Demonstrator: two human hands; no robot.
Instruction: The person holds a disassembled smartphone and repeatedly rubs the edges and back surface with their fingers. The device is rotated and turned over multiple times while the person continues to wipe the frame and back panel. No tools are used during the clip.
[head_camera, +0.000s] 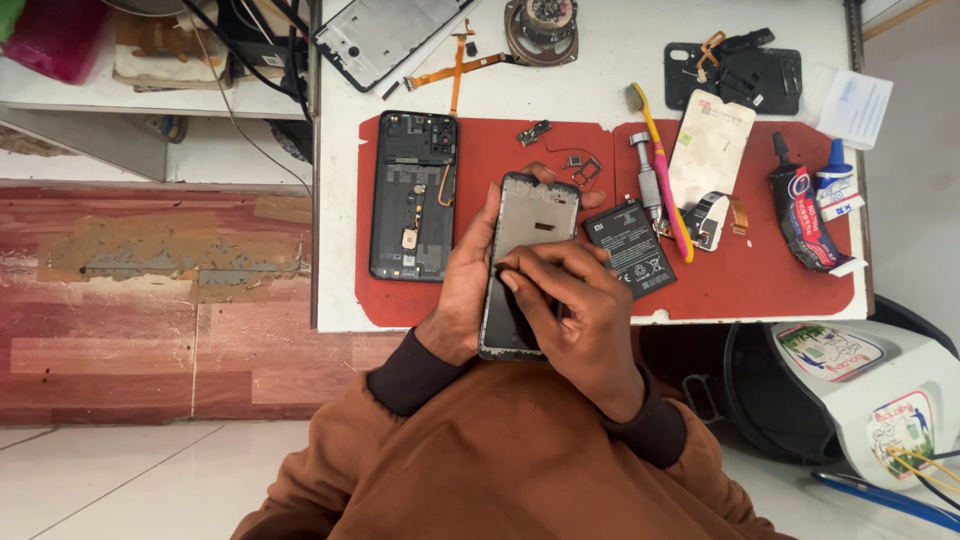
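The left hand (462, 290) grips a stripped phone frame (530, 225) by its left edge, holding it above the near edge of the surface (620, 50). The right hand (570, 305) curls over the frame's lower half, fingertips (510, 278) pressed on its inner face. Just right of the frame a black battery (630, 248) lies on the red mat (780, 285). Left of the hands rests an opened phone body (413, 195), circuitry exposed. Farther right lie a pink toothbrush (662, 170), a metal tool (647, 180) and a black glue tube (803, 215).
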